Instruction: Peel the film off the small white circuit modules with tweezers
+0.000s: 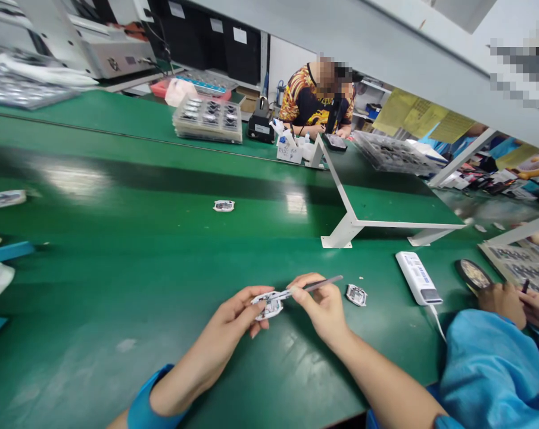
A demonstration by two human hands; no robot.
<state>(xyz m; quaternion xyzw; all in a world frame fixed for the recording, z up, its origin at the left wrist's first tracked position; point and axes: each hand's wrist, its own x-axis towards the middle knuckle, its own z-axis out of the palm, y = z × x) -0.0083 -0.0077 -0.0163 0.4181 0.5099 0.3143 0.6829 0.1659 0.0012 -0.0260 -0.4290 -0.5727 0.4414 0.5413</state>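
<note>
My left hand (233, 319) is closed around the edges of a small white device housing (274, 308), with its thumb on top. Grey electronic parts show inside the housing, which I hold just above the green bench. In my right hand (326, 311) a pair of metal tweezers (327, 283) is pinched between thumb and fingers. The tweezer tips reach to the housing's inside; whether they grip a part is too small to tell. A similar open housing (356, 295) lies on the bench to the right of my right hand, and another housing (224, 205) lies farther back.
A white-legged raised shelf (407, 205) stands at the back right. Before it lies a white power strip-like box (417, 279) with a cable. A co-worker's blue sleeve (488, 351) is close on my right. Stacked clear trays (207, 122) stand at the back; another person sits opposite.
</note>
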